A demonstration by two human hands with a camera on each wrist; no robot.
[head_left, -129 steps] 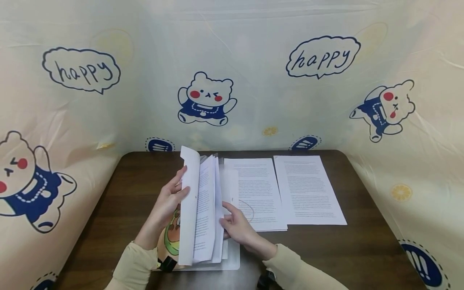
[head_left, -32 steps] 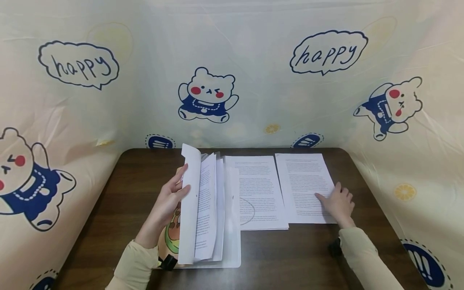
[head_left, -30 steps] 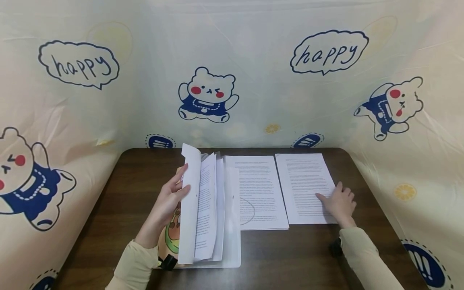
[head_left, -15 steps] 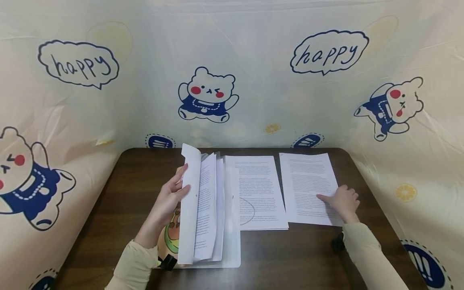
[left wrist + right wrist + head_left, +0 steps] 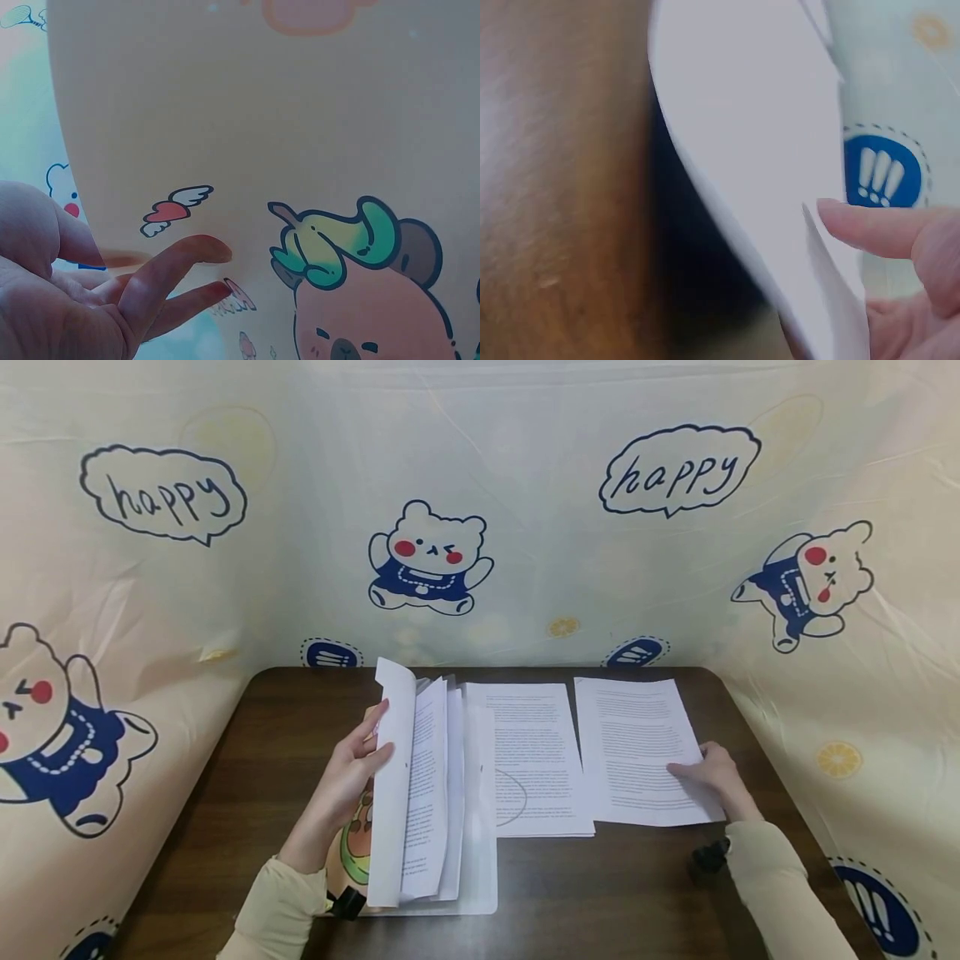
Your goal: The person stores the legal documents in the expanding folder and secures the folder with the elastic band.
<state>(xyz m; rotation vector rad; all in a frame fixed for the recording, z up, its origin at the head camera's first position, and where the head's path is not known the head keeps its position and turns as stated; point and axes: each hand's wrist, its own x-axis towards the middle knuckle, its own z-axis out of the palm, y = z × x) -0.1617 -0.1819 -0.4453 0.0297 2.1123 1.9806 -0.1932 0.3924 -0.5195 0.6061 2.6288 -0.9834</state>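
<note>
Left hand (image 5: 360, 768), lower left of centre in head view, gripping folder's (image 5: 392, 827) raised cover: thumb in front, fingers behind! Folder half open at lower centre, printed papers (image 5: 425, 793) leaning inside. Over on right of frame, right hand (image 5: 716, 775) pinches sheet (image 5: 637, 743) by right edge, thumb on top; right wrist view has that edge lifted, curving. Pages (image 5: 536, 752) lie between folder and sheet on table (image 5: 600, 893). Cartoon cloth (image 5: 540, 552) across upper frame.

The brown table (image 5: 585, 893) bears an open folder (image 5: 480, 860) — and printed sheets (image 5: 529, 743).
</note>
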